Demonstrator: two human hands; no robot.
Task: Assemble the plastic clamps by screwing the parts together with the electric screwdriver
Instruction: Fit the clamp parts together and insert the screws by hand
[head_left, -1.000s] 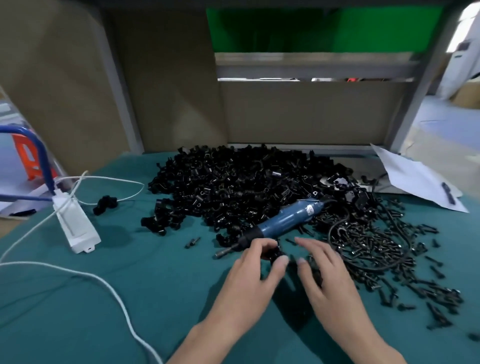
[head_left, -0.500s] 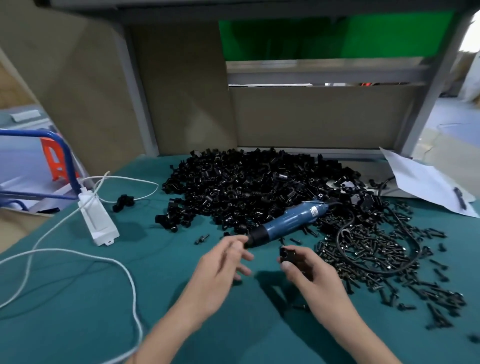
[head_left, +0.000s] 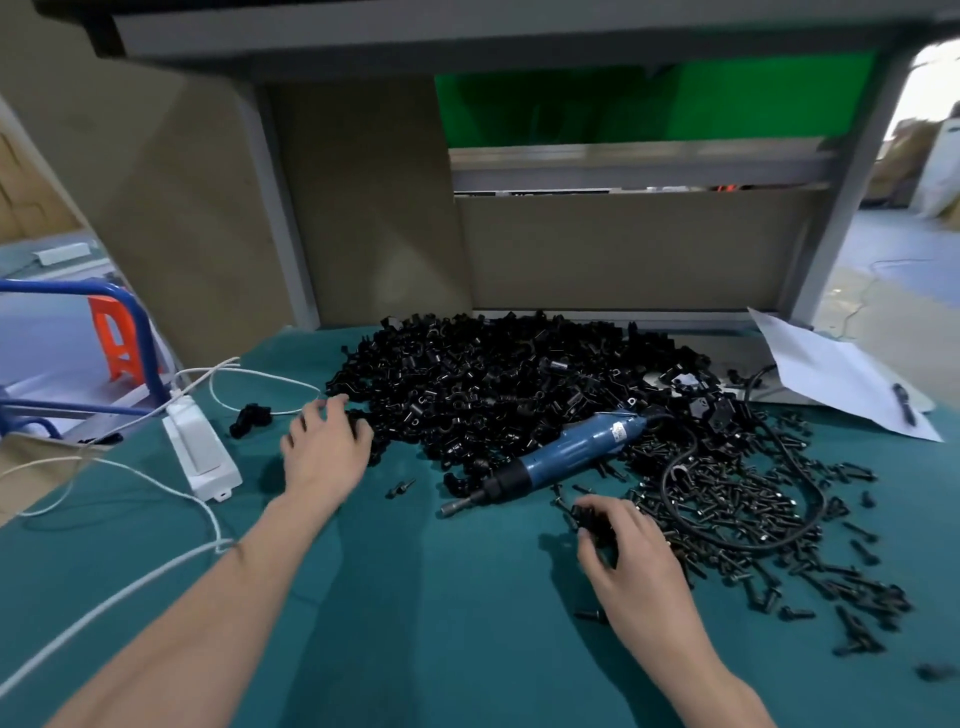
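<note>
Looks like the gathering step, with no screwing begun. Holding a small black clamp part (head_left: 589, 518) in the right hand (head_left: 631, 545), fingers curled round it, at the near left edge of the screws (head_left: 737, 514). Reaching with the left hand (head_left: 327, 448) onto the left fringe of the pile of clamp parts (head_left: 493, 389), fingers bent over the pieces; cannot tell whether anything is gripped. Next, probably: choosing a mating piece, fitting the two together, adding a screw, then taking up the electric screwdriver (head_left: 566, 457), lying untouched between pile and screws. Counting: one screwdriver, one power strip (head_left: 200, 452) at left, one sheet of paper (head_left: 831, 374) far right, one stray piece (head_left: 249, 418) left of the pile; parts and screws beyond counting.
</note>
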